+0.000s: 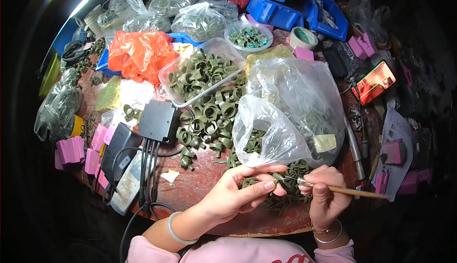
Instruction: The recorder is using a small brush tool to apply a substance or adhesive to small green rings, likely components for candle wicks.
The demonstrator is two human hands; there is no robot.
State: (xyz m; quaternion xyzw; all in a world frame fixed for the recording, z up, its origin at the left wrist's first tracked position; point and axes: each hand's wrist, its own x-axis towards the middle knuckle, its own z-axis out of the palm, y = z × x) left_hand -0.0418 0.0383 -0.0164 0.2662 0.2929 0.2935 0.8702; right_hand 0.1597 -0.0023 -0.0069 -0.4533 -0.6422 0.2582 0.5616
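Observation:
My left hand (247, 187) is closed in a pinch on a small dark-green piece (278, 177), mostly hidden by the fingers. My right hand (326, 196) grips a thin tool with a wooden handle (354, 192) and a metal collar. Its fine tip points left, close to the green piece; whether they touch I cannot tell. Beneath and behind both hands lies a heap of small dark-green pieces (299, 170). A clear plastic bag (295, 86) lies just beyond, its mouth toward me, with more such pieces at its opening.
Green ring-shaped pieces (209, 113) spill beside a clear plastic box (165, 84) of similar rings. A black box with cables (157, 120) stands left. An orange bag (140, 55), a round tub (248, 48), blue trays (273, 13), a tape roll (303, 37) and a lit phone (374, 82) surround the work area.

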